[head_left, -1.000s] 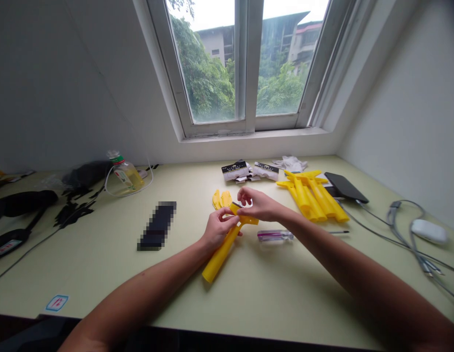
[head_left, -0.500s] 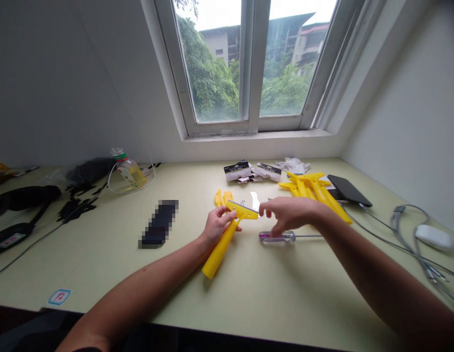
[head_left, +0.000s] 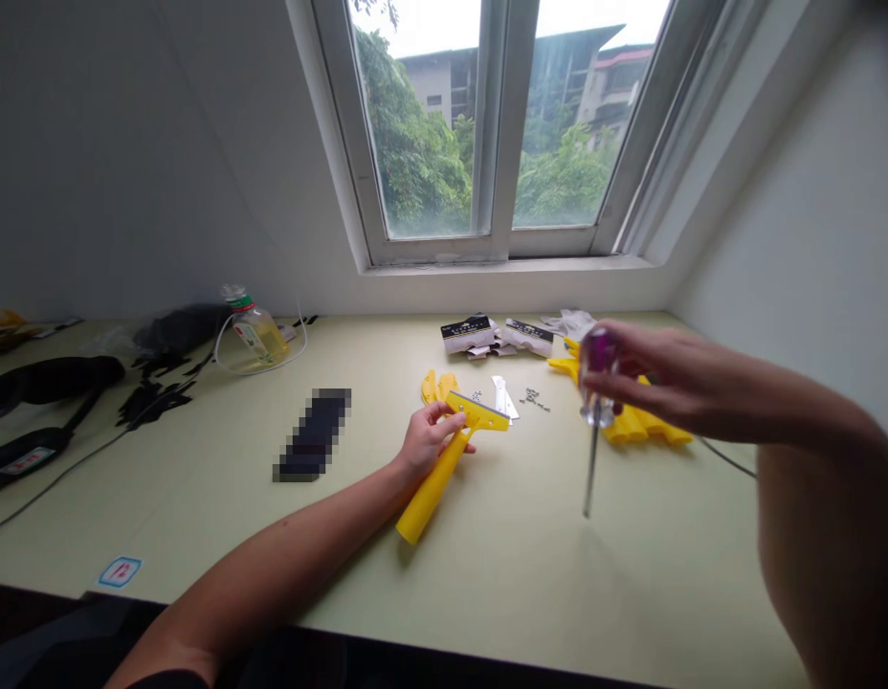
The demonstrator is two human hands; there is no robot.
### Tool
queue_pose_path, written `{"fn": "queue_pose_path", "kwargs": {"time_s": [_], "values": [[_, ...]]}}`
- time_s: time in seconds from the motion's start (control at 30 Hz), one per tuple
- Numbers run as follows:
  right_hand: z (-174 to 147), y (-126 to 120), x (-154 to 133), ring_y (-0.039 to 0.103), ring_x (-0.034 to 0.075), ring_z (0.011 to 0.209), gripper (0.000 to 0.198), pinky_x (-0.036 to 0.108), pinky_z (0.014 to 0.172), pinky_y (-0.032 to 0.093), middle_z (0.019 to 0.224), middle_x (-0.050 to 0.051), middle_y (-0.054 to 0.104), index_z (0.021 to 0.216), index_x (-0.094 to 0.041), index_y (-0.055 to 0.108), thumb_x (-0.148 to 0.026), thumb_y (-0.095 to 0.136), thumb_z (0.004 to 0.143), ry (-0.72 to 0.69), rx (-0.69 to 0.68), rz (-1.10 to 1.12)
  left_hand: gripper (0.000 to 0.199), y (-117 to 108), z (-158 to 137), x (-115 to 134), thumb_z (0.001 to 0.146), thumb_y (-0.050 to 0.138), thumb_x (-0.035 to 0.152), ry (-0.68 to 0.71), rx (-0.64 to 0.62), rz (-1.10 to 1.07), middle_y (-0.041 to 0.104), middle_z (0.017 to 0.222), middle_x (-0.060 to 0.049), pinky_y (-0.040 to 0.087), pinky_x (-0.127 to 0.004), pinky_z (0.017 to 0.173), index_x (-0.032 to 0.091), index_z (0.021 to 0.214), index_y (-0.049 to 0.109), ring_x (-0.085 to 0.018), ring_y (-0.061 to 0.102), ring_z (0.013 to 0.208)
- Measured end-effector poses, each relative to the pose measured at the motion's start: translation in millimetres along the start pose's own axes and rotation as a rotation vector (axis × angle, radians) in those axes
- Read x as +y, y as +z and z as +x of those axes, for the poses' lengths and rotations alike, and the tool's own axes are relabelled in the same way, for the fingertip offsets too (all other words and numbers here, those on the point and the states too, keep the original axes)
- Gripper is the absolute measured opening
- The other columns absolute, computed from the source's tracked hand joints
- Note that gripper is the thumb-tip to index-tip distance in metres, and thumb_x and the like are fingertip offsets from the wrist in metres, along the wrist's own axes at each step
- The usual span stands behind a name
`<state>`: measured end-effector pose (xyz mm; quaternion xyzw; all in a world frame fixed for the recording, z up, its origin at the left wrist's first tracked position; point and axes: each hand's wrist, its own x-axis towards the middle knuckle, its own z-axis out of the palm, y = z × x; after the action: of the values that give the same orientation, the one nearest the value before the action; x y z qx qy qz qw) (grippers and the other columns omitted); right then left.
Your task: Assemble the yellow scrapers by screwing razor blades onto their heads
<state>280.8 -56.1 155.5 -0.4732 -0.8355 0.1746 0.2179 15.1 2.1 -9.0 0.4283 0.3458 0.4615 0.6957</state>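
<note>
My left hand (head_left: 431,440) is closed on a yellow scraper (head_left: 431,490) near its head, where a grey blade edge and screws show. The scraper's handle slants down toward the table's front. To the right, my right hand (head_left: 649,375) grips the purple and clear handle of a screwdriver (head_left: 591,459), its shaft pointing down and its tip apart from the scraper. Beyond the scraper's head lie loose yellow head pieces (head_left: 436,385), white flat blades (head_left: 504,398) and several small screws (head_left: 533,395).
Several yellow scraper handles (head_left: 641,427) lie behind my right hand. Black-and-white packaging cards (head_left: 467,333) lie at the back. On the left are a pixelated dark rectangle (head_left: 313,435), a bottle of yellow liquid (head_left: 261,335) with a white cable, and black headphones (head_left: 49,383).
My right hand has picked up the screwdriver from the table, raised it and turned its shaft downward. My left hand still holds the scraper in nearly the same place.
</note>
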Motion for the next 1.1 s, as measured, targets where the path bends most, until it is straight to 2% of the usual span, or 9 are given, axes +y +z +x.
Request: {"fn": "queue_pose_path", "kwargs": {"time_s": [0.07, 0.13, 0.23, 0.3, 0.5, 0.77, 0.93, 1.1], "values": [[-2.5, -5.9, -1.9, 0.065, 0.014, 0.055, 0.023, 0.028, 0.048, 0.05, 0.086, 0.007, 0.07, 0.096, -0.026, 0.045, -0.045, 0.055, 0.089, -0.036, 0.217, 0.26, 0.036, 0.1, 0.1, -0.1, 0.061, 0.084, 0.033, 0.002, 0.003, 0.001, 0.062, 0.086, -0.006, 0.061, -0.034, 0.057, 0.01, 0.077, 0.062, -0.017, 0.063, 0.071], [3.3, -0.5, -1.8, 0.068, 0.017, 0.059, 0.027, 0.031, 0.05, 0.053, 0.092, 0.007, 0.071, 0.098, -0.026, 0.041, -0.044, 0.058, 0.088, -0.106, 0.372, 0.492, 0.037, 0.2, 0.3, -0.4, 0.061, 0.084, 0.033, 0.003, -0.001, 0.003, 0.062, 0.085, -0.006, 0.061, -0.034, 0.056, 0.009, 0.077, 0.061, -0.017, 0.063, 0.069], [19.5, 15.1, -0.7, 0.067, 0.017, 0.053, 0.027, 0.032, 0.045, 0.054, 0.085, 0.003, 0.07, 0.095, -0.026, 0.038, -0.039, 0.06, 0.088, -0.18, 0.449, 0.671, 0.038, 0.3, 0.7, -0.8, 0.06, 0.084, 0.034, 0.006, -0.003, -0.004, 0.062, 0.084, -0.006, 0.061, -0.033, 0.055, 0.009, 0.077, 0.06, -0.016, 0.063, 0.067], [28.4, 24.1, -0.5, 0.065, 0.016, 0.048, 0.025, 0.032, 0.043, 0.053, 0.084, 0.001, 0.069, 0.094, -0.026, 0.036, -0.036, 0.059, 0.089, -0.194, 0.446, 0.719, 0.039, 0.5, 1.0, -0.8, 0.059, 0.085, 0.034, 0.008, -0.003, -0.007, 0.062, 0.084, -0.006, 0.061, -0.033, 0.054, 0.009, 0.076, 0.06, -0.016, 0.063, 0.067], [34.7, 36.6, -1.3, 0.066, 0.016, 0.053, 0.023, 0.034, 0.048, 0.054, 0.091, 0.001, 0.068, 0.095, -0.026, 0.035, -0.035, 0.055, 0.092, -0.179, 0.363, 0.747, 0.038, -0.4, 1.9, -1.3, 0.06, 0.084, 0.033, 0.01, -0.014, 0.003, 0.061, 0.084, -0.006, 0.061, -0.034, 0.056, 0.01, 0.075, 0.059, -0.017, 0.064, 0.067], [31.7, 31.9, -1.8, 0.067, 0.017, 0.054, 0.021, 0.036, 0.051, 0.055, 0.092, 0.002, 0.069, 0.096, -0.026, 0.035, -0.034, 0.055, 0.092, -0.146, 0.356, 0.763, 0.04, -0.8, 0.7, -1.3, 0.06, 0.084, 0.034, -0.003, -0.001, 0.018, 0.061, 0.085, -0.006, 0.061, -0.034, 0.056, 0.01, 0.077, 0.058, -0.017, 0.064, 0.067], [30.9, 28.1, -2.2, 0.069, 0.019, 0.06, 0.022, 0.035, 0.051, 0.055, 0.092, 0.003, 0.069, 0.095, -0.026, 0.037, -0.032, 0.057, 0.091, -0.156, 0.398, 0.773, 0.039, -1.3, 1.3, -1.1, 0.062, 0.084, 0.034, 0.005, -0.016, 0.018, 0.061, 0.085, -0.006, 0.062, -0.034, 0.057, 0.01, 0.077, 0.058, -0.017, 0.064, 0.069], [31.7, 30.1, -1.3, 0.068, 0.018, 0.056, 0.02, 0.036, 0.051, 0.056, 0.092, 0.003, 0.069, 0.097, -0.026, 0.038, -0.032, 0.056, 0.092, -0.141, 0.374, 0.778, 0.037, -2.0, 2.0, -2.1, 0.063, 0.083, 0.034, 0.005, -0.028, 0.021, 0.062, 0.086, -0.006, 0.062, -0.035, 0.057, 0.01, 0.078, 0.058, -0.018, 0.065, 0.07]]}}
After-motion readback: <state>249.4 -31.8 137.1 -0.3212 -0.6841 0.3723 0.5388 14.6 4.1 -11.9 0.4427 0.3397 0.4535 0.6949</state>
